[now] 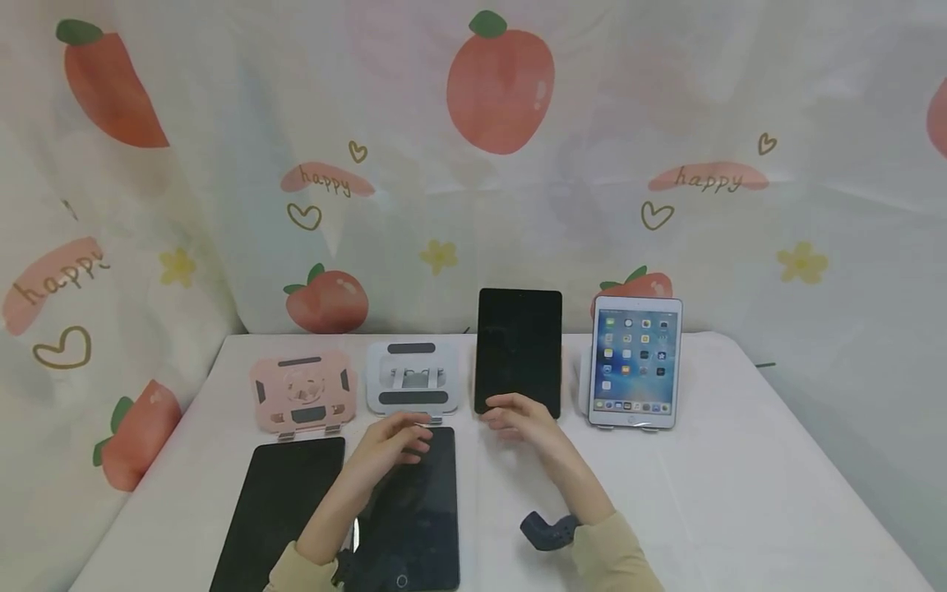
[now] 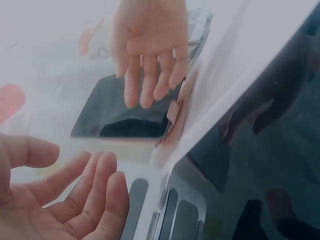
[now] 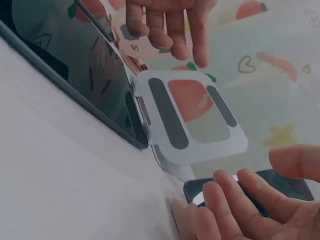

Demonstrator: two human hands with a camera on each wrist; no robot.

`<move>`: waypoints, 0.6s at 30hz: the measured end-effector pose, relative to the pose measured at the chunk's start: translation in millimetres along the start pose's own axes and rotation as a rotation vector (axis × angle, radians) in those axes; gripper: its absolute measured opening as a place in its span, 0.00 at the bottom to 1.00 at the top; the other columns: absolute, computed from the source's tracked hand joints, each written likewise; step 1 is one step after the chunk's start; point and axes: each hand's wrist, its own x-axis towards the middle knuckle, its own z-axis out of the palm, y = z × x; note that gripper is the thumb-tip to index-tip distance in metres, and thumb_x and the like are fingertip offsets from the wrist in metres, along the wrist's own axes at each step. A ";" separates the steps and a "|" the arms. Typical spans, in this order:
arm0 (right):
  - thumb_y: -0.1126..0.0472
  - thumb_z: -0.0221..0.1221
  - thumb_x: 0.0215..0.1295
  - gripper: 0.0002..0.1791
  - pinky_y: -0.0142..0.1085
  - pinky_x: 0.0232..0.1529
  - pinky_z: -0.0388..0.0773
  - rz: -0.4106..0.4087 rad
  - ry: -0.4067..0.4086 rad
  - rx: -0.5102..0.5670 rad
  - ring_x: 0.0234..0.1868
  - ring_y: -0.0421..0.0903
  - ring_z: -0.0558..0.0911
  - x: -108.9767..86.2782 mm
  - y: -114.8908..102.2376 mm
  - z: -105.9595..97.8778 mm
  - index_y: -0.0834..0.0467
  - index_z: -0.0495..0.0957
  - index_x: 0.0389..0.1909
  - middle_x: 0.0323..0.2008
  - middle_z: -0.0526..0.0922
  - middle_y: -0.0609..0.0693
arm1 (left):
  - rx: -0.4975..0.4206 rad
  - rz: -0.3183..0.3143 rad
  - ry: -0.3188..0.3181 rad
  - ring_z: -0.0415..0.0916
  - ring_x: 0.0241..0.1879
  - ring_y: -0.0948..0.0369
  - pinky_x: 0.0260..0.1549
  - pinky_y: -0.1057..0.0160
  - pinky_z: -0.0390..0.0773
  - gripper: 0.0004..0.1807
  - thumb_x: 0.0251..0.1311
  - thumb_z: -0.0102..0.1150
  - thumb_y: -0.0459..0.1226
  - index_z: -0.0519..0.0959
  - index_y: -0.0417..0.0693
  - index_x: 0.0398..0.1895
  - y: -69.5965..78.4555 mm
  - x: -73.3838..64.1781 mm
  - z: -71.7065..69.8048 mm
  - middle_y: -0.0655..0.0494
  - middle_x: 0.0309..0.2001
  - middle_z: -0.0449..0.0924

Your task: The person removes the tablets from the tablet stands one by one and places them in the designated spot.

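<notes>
My left hand (image 1: 386,448) hovers over the upper end of a black tablet (image 1: 418,518) lying flat, just before a white folding tablet stand (image 1: 375,380). Its fingers are loosely bent and hold nothing. To the right, my right hand (image 1: 527,423) hangs in front of the lower part of a black tablet (image 1: 518,349) propped upright on a pink stand (image 2: 173,112). Whether its fingertips touch that tablet I cannot tell. In the right wrist view the right hand (image 3: 255,212) shows spread, relaxed fingers, and the white stand (image 3: 239,146) stands unfolded between both hands.
A pink stand (image 1: 265,395) stands unfolded at the back left, with another black tablet (image 1: 284,501) flat before it. At the back right, a white tablet (image 1: 636,362) with a lit screen leans on a stand. A printed curtain (image 1: 414,107) closes off the back.
</notes>
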 end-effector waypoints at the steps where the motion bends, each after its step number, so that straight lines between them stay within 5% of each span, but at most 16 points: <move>1: 0.59 0.51 0.68 0.21 0.46 0.56 0.78 -0.005 0.006 -0.004 0.51 0.56 0.82 0.4 0.1 -2.1 0.65 0.72 0.58 0.51 0.82 0.63 | -0.004 0.003 0.001 0.81 0.40 0.58 0.41 0.61 0.83 0.18 0.69 0.48 0.36 0.74 0.36 0.56 1.6 2.0 2.5 0.35 0.48 0.79; 18: 0.61 0.48 0.71 0.20 0.42 0.55 0.79 -0.031 0.095 -0.087 0.48 0.49 0.83 4.5 -8.2 -39.9 0.66 0.70 0.59 0.51 0.81 0.65 | 0.071 0.057 -0.006 0.82 0.38 0.56 0.42 0.57 0.84 0.14 0.67 0.49 0.34 0.78 0.38 0.51 25.7 33.4 33.0 0.41 0.43 0.82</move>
